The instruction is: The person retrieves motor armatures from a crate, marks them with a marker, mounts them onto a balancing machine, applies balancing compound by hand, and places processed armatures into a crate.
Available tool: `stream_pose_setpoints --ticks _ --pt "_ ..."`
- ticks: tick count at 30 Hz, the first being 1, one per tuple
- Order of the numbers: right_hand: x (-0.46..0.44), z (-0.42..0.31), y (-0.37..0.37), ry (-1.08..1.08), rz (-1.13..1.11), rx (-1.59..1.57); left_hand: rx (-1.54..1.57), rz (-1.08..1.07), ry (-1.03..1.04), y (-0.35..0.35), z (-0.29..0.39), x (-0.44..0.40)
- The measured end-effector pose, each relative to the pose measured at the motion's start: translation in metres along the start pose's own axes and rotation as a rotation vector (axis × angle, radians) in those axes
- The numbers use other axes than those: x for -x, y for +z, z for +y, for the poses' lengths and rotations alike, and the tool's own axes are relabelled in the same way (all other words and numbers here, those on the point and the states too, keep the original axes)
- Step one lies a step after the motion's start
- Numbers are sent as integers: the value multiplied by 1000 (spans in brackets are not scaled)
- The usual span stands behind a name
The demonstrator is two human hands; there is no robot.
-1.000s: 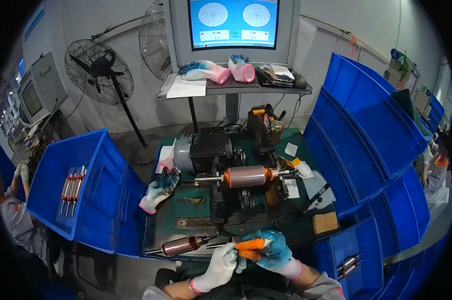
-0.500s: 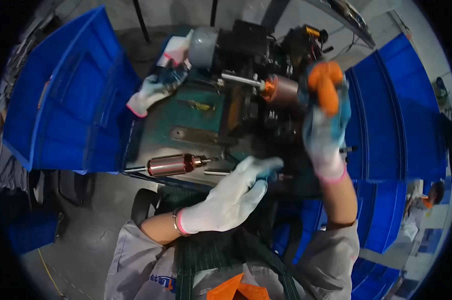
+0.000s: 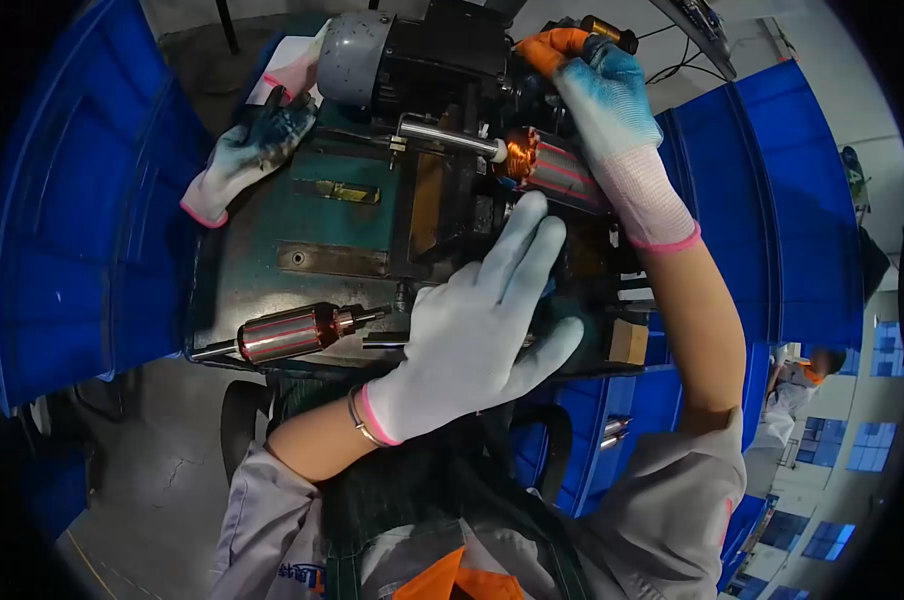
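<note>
My left hand [image 3: 487, 315], in a white glove, is open with fingers stretched toward a motor armature [image 3: 564, 172] with copper windings and a steel shaft, mounted in the machine [image 3: 432, 60]. Its fingertips are just below the armature; contact cannot be made out. Beyond the armature, my right hand [image 3: 612, 100] wears a blue-and-white glove with orange finger covers. Its fingers curl over a part at the back of the machine, and what they grip is hidden. A second armature [image 3: 287, 333] lies at the bench's front left.
A spare dirty glove [image 3: 257, 145] lies at the bench's left. Blue bins [image 3: 82, 200] stand at left and blue bins [image 3: 762, 210] at right. A flat metal bar [image 3: 332, 260] lies on the green bench top [image 3: 272, 215]. Another person [image 3: 797, 390] is far right.
My right hand has moved up and left to the back of the machine. My left hand has moved up toward the mounted armature, fingers now extended. The camera view has shifted.
</note>
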State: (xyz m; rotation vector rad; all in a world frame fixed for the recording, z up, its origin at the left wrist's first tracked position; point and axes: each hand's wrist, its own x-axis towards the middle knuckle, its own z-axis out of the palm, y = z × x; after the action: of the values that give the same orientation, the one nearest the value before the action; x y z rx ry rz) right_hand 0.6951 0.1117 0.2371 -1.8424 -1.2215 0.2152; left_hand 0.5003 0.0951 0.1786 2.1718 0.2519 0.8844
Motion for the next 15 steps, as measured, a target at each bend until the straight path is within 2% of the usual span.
stream_pose_setpoints --ticks 2,5,6,8,9,11,12,14,15 --pt "-7 0 -3 -129 82 224 -325 -100 -6 4 4 -15" --pt "21 -23 -15 139 -32 -229 -449 -148 -35 -3 9 -26" --pt "33 -27 -12 360 42 -323 -447 -140 -33 -1 6 -26" --pt "45 -28 -13 70 25 82 -271 16 50 5 -2 -22" --pt "43 -12 -17 10 33 -50 -278 17 57 4 -3 -18" --pt "28 -8 -24 -4 14 -76 -203 141 158 1 -4 -6" --pt "21 -1 -22 78 -14 -347 -158 177 137 4 -6 -4" --pt "20 -3 -25 -11 -127 -297 -244 130 100 5 -5 -5" --pt "27 -8 -25 -78 -147 -52 -327 102 54 5 -7 -10"
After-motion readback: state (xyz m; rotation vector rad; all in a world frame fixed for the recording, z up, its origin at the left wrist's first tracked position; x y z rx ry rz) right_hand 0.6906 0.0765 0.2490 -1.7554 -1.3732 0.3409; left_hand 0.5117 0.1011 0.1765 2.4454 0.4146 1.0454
